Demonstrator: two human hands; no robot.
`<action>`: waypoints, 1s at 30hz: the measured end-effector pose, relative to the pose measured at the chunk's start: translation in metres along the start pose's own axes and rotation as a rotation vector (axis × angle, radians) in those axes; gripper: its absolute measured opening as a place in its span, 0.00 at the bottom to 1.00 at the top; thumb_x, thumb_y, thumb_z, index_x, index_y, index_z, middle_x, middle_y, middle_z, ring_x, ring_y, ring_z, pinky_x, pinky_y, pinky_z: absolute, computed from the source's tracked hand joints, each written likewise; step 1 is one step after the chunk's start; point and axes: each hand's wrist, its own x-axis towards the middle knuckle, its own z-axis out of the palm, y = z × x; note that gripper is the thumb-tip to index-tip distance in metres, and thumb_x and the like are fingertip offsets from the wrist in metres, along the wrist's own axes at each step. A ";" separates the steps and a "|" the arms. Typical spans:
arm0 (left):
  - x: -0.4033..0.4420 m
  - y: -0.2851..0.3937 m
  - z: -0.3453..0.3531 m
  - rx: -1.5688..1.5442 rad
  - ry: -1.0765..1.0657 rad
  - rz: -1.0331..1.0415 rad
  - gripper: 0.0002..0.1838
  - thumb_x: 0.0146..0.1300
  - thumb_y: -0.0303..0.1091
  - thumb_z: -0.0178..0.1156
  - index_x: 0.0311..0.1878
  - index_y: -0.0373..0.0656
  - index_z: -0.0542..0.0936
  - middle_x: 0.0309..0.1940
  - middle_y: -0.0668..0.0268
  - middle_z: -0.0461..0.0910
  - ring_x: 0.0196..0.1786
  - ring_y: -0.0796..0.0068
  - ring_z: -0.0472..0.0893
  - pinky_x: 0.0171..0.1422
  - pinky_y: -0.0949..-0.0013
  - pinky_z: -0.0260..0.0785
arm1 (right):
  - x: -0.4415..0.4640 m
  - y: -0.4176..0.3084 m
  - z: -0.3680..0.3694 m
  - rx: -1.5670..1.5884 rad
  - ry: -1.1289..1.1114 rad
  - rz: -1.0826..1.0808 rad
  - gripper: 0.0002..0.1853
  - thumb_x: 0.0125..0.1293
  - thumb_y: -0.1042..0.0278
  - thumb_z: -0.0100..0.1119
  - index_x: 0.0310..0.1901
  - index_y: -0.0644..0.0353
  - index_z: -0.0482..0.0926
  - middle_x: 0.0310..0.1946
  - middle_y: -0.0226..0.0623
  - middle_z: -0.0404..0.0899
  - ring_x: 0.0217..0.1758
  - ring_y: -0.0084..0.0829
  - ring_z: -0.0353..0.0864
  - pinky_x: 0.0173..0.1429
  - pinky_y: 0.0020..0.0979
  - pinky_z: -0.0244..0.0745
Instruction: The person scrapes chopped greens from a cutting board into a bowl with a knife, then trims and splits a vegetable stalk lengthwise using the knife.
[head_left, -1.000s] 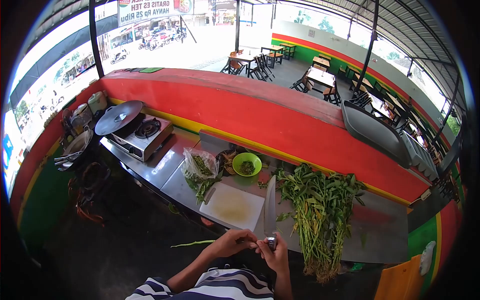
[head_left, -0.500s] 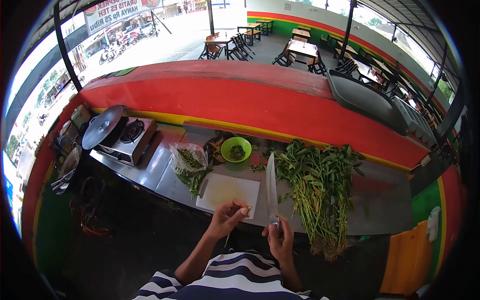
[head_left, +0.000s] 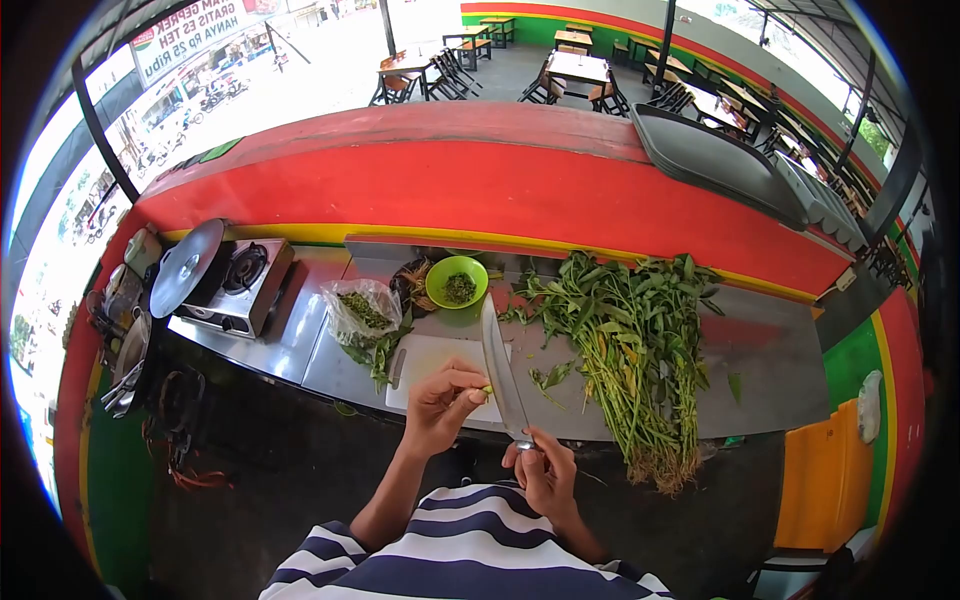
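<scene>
Knife point(head_left: 504, 372) in the right hand point(head_left: 544, 474), small green piece point(head_left: 488, 390) in the left hand point(head_left: 438, 408)

Nearest, the right hand curls its fingers round the handle, likely the surest hold, while the left pinches the piece between thumb and fingertips; the knife looks stiff, thin and fairly light, the piece soft, perhaps damp and easily crushed; the blade points far, its sharp side hard to tell, so skin is best kept off both sides; beyond, the counter's point(head_left: 760, 385) near edge runs by the hands, the white cutting board point(head_left: 425, 358) lies left of the blade, and the leafy bundle point(head_left: 640, 340) hems it in on the right; farther, the green bowl point(head_left: 436, 283) sits close to the tip, leaving most room for moving on the near side
</scene>
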 end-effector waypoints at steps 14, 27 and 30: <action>0.007 0.001 0.026 0.126 -0.137 -0.016 0.07 0.64 0.22 0.66 0.45 0.36 0.86 0.39 0.62 0.80 0.42 0.75 0.78 0.48 0.74 0.70 | -0.018 -0.012 -0.017 -0.111 0.120 -0.013 0.20 0.77 0.69 0.50 0.65 0.69 0.71 0.21 0.38 0.77 0.17 0.17 0.68 0.26 0.23 0.68; 0.006 -0.003 0.033 0.127 -0.158 -0.023 0.08 0.63 0.22 0.68 0.45 0.37 0.87 0.34 0.66 0.79 0.36 0.80 0.74 0.40 0.76 0.64 | -0.018 -0.017 -0.018 -0.086 0.165 0.016 0.21 0.76 0.70 0.52 0.67 0.67 0.71 0.26 0.41 0.81 0.17 0.14 0.67 0.22 0.18 0.61; 0.006 -0.002 0.034 0.074 -0.125 -0.071 0.07 0.64 0.22 0.68 0.45 0.37 0.87 0.34 0.68 0.78 0.36 0.81 0.73 0.40 0.76 0.64 | -0.016 -0.017 -0.018 -0.132 0.152 0.018 0.20 0.76 0.72 0.52 0.67 0.67 0.71 0.27 0.41 0.82 0.17 0.13 0.67 0.22 0.18 0.62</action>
